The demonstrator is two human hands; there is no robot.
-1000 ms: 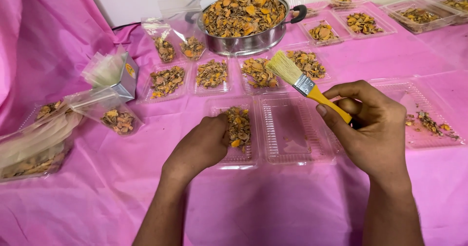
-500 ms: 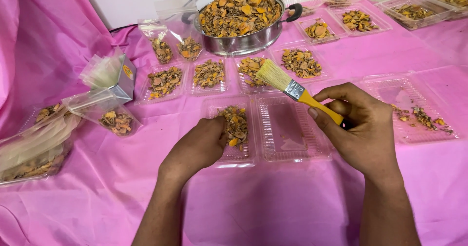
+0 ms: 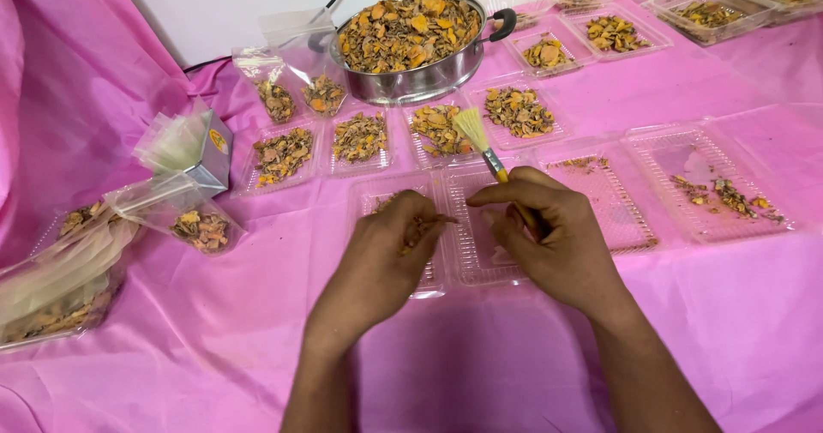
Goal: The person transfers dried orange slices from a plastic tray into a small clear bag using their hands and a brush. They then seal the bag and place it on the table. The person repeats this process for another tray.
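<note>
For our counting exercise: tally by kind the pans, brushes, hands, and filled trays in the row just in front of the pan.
Pan: 1
Brush: 1
Hands: 2
Filled trays: 4
Total: 8

We see a matt pink cloth point(image 3: 514, 364), softly creased, covering the whole table, and at its far edge a polished metal pan point(image 3: 411, 77) with a glossy black handle, heaped with dry, rough, orange-brown chips. In front of the pan lie thin clear plastic trays point(image 3: 480, 244), ribbed and shiny, and to the pan's left stand glossy clear plastic bags point(image 3: 296, 73). Nearer to us than the pan, the right hand point(image 3: 549, 236) grips a brush point(image 3: 480, 141) with pale, soft bristles, a shiny metal collar and a smooth yellow handle.
</note>
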